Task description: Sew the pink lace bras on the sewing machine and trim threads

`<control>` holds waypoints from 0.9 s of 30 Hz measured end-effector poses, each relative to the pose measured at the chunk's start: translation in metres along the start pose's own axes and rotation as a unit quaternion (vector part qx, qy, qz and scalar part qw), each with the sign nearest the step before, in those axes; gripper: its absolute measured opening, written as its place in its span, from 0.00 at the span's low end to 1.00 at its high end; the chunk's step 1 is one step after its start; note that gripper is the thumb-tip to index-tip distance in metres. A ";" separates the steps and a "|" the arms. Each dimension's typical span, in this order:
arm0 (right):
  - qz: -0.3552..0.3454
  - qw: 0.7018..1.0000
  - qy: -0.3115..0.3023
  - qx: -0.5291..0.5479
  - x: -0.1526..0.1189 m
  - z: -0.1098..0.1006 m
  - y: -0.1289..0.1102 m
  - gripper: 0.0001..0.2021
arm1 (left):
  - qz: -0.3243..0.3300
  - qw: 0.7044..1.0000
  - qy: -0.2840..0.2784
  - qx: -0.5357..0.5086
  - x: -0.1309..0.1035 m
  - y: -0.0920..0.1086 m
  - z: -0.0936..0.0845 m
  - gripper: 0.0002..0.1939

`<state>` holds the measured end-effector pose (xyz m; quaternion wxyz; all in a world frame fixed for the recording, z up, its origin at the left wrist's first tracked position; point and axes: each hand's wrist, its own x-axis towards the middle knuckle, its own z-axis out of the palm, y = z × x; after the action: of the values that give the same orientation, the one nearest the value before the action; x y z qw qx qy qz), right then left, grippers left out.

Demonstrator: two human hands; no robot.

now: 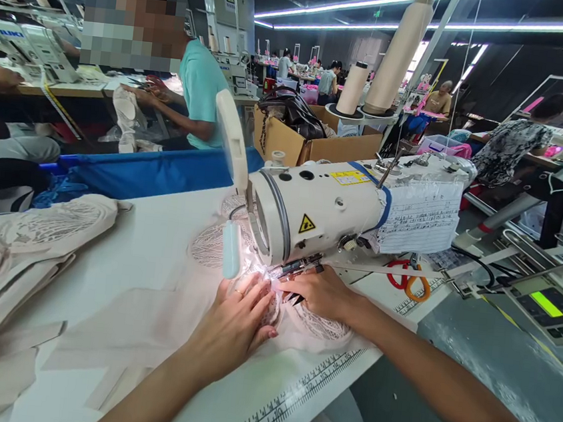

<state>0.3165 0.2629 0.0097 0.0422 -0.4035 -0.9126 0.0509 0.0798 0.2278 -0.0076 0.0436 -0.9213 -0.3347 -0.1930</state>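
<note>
My left hand (237, 320) lies flat on pale pink lace fabric (210, 247), fingers stretched toward the lit needle area of a white sewing machine (322, 202). A ring is on one finger. Close on its right, my right hand (323, 292) is closed, fingertips pressing the fabric beside the presser foot. Dark pointed blades, apparently thread snips (296, 299), stick out from under its fingers; their handles are hidden. More lace (324, 326) spreads beneath the right hand. The needle tip cannot be made out in the bright light.
A pile of lace garment pieces (20, 257) lies at the left. Orange-handled scissors (418, 287) rest behind my right forearm, near a control panel (548, 306). Ruler tape (292, 400) runs along the table's front edge. Beyond are a cardboard box (313, 148) and a co-worker in teal (201, 88).
</note>
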 end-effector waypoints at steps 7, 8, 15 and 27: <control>-0.002 1.000 -0.027 0.004 0.008 -0.005 0.006 0.25 | -0.009 1.000 -0.013 -0.020 0.000 -0.003 0.000 0.27; -0.001 1.000 -0.024 -0.007 0.007 -0.006 0.006 0.26 | -0.013 1.000 -0.018 -0.016 0.000 -0.003 0.000 0.26; 0.077 0.995 0.037 -0.058 -0.014 -0.009 0.003 0.15 | -0.017 1.000 -0.004 -0.023 0.003 0.001 -0.001 0.22; -0.029 0.997 0.001 -0.074 -0.022 -0.006 -0.001 0.26 | -0.004 1.000 -0.004 -0.027 0.004 0.004 -0.004 0.24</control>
<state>0.3316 0.2463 0.0145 0.0145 -0.3791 -0.9250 -0.0183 0.0841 0.2265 -0.0023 0.0162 -0.9215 -0.3335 -0.1982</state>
